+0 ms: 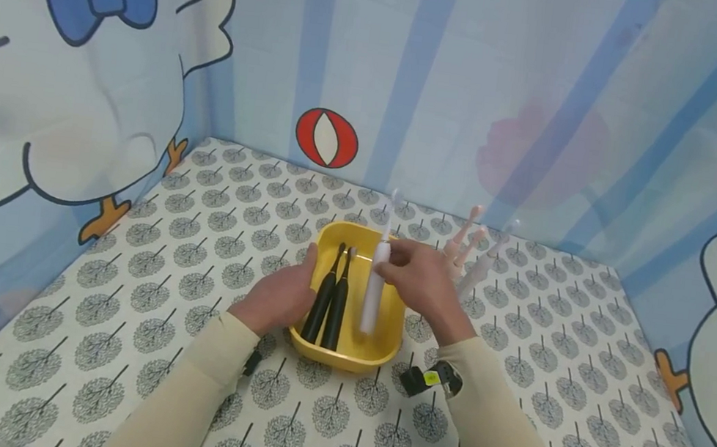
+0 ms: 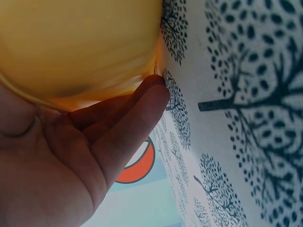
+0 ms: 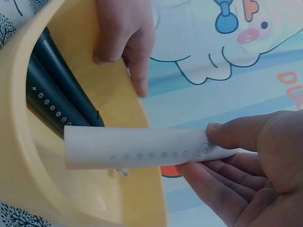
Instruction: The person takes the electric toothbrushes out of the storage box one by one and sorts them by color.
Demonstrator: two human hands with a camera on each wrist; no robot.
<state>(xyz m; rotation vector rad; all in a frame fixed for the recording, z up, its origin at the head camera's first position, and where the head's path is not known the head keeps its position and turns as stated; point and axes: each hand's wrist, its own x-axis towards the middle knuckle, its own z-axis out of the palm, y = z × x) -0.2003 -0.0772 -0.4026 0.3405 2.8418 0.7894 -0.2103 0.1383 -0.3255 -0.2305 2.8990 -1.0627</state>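
Note:
A white electric toothbrush (image 1: 375, 284) is pinched near its upper handle between thumb and fingers of my right hand (image 1: 422, 275). It hangs over the right half of a yellow plastic tub (image 1: 343, 360), its brush head upward and its row of indicator marks showing in the right wrist view. Two black electric toothbrushes (image 1: 337, 309) lie side by side in the tub's left half. My left hand (image 1: 280, 292) holds the tub's left wall. Its thumb is over the rim and its fingers (image 2: 137, 118) stretch along the outside, near the cloth.
Right of the tub, behind my right hand, stand pink toothbrushes (image 1: 462, 246) and another whitish electric toothbrush (image 1: 482, 267). A tree-patterned cloth (image 1: 191, 293) covers the table. A cartoon-printed curtain (image 1: 376, 71) rises along the back and sides.

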